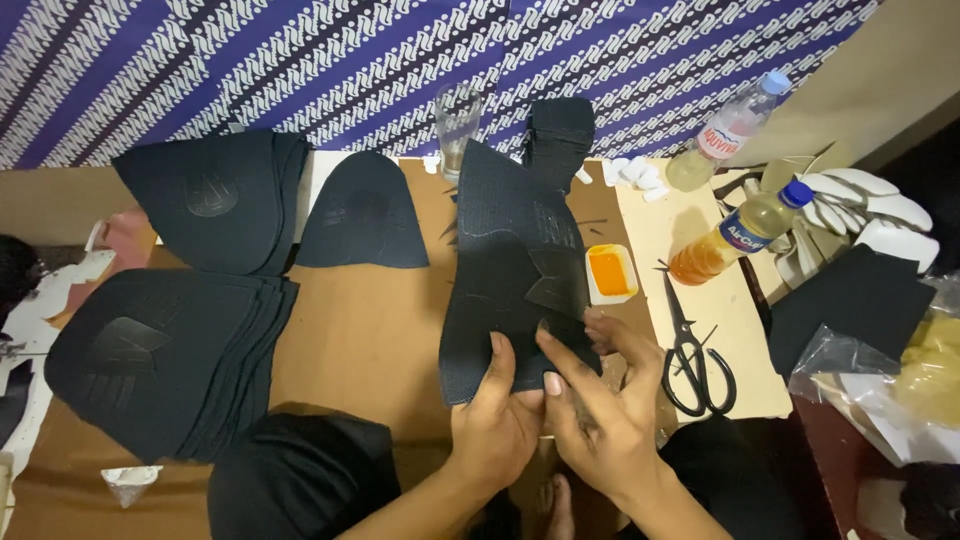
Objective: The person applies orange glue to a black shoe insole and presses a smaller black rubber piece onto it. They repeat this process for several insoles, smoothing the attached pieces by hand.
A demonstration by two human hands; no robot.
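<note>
Honestly, both hands, left hand [497, 420] and right hand [595, 405], pinch the black mesh shoe-upper panel [510, 270] lying on the brown board [350, 340]; the glued patch [556, 280] might shift, since fingertips press unevenly.

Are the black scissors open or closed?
Closed. The black scissors lie flat on the table, blades together in one narrow point, loop handles side by side.
</note>
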